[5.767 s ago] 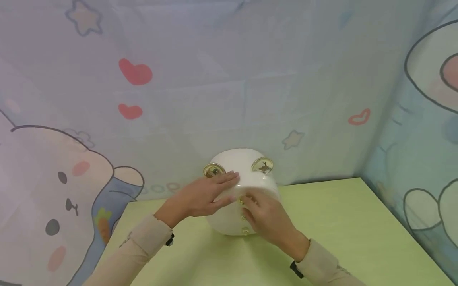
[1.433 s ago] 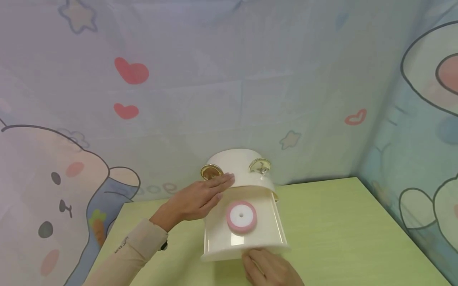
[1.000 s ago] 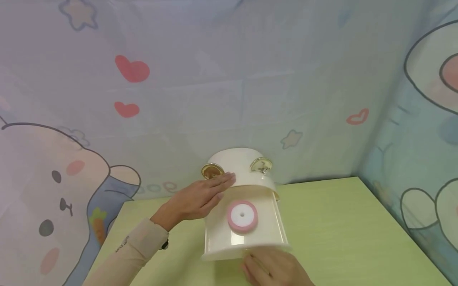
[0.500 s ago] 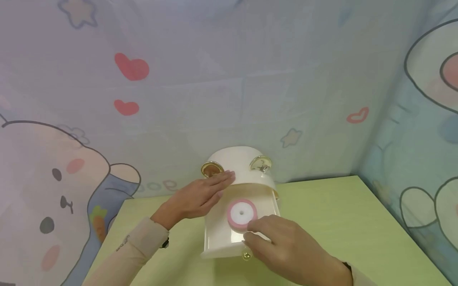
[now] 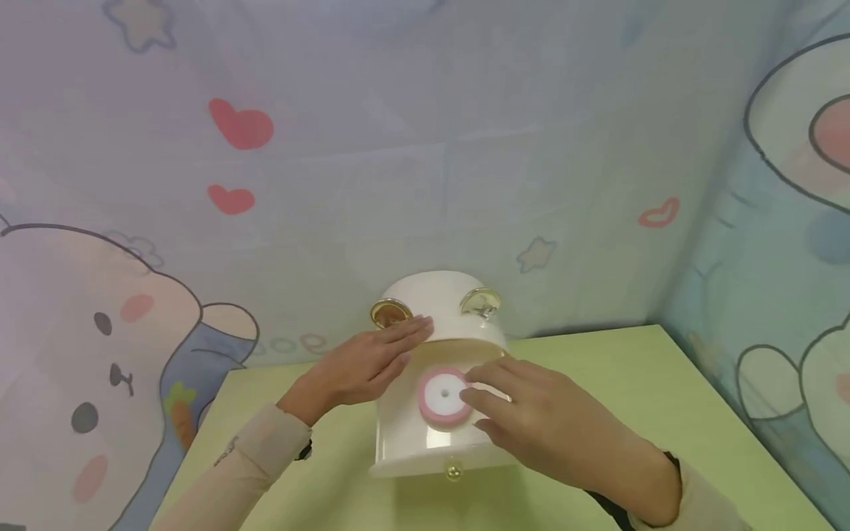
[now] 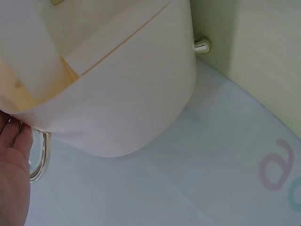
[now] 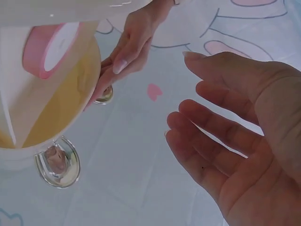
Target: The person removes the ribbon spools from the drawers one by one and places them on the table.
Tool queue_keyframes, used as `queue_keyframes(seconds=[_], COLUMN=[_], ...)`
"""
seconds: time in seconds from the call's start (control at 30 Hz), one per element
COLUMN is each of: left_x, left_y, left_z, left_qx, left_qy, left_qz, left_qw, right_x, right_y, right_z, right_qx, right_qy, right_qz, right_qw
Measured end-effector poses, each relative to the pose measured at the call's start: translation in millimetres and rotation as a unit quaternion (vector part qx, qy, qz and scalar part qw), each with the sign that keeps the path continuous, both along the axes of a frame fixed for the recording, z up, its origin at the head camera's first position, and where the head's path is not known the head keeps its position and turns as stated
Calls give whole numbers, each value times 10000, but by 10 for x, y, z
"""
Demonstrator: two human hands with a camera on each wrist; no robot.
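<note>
A small white cabinet [image 5: 434, 295] with two round gold ear-like fittings stands at the table's back. Its top drawer [image 5: 405, 435] is pulled out, and a gold knob [image 5: 454, 471] shows on the front. Inside the drawer a spool of pink ribbon [image 5: 430, 416] with a white centre lies flat. My left hand [image 5: 361, 366] rests with straight fingers on the cabinet's top near the left ear. Over the drawer's right side my right hand [image 5: 544, 417] hovers, fingers loosely bent and spread, tips overlapping the spool's right edge in the head view. The right wrist view shows nothing between those fingers.
The pale green table [image 5: 611, 391] extends on both sides of the cabinet. Close behind stands a cloth backdrop [image 5: 372, 184] printed with hearts, stars and cartoon animals. Another gold fitting [image 6: 202, 45] juts from the cabinet's side in the left wrist view.
The drawer, closed at first, was drawn out by my right hand, revealing the ribbon spool. That hand then left the knob and moved up over the spool. The left hand stays on the top.
</note>
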State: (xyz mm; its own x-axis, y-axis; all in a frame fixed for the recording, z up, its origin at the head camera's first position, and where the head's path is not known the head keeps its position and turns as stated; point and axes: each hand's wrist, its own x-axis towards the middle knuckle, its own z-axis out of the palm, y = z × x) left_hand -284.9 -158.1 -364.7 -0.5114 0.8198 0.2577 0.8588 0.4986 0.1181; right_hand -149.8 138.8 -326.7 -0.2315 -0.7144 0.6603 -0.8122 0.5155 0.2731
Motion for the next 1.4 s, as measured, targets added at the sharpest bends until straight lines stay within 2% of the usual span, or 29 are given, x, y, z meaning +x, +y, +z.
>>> queue_keyframes(seconds=[0.2,0.37,0.57,0.67,0.77,0.9,1.0,1.17,1.4], left_x=[-2,-4,10,19,21,19,10,0,-10], left_y=[6,-4,-27,-23,-16,-6,-5,-14,-12], left_z=[1,-17,-20,-33,-38,-29,-29,-54,-92], left_qx=[-1,-30,16,-5,-1,58,53,0,168], left_qy=[26,21,-19,-8,52,62,90,117,168], left_qz=[14,28,0,-22,-8,-3,8,-26,-20], left_qw=[10000,10000,10000,10000,10000,10000,9999,9999,9997], right_x=[-206,-446,-640,-689,-743,-817,-850,-893,-999], right_y=[-18,-55,-114,-150,-190,-233,-251,-289,-372], right_z=[17,-12,-18,-49,-93,-139,-160,-191,-229], right_qx=[502,947,1481,1738,1876,1940,2157,2592,2419], right_qy=[-423,-936,-2066,-2324,-2247,-1807,-1596,-1675,-1630], right_qz=[55,125,-42,-106,51,451,449,167,502], right_qw=[9978,9910,9671,9569,9562,9632,9623,9510,9552])
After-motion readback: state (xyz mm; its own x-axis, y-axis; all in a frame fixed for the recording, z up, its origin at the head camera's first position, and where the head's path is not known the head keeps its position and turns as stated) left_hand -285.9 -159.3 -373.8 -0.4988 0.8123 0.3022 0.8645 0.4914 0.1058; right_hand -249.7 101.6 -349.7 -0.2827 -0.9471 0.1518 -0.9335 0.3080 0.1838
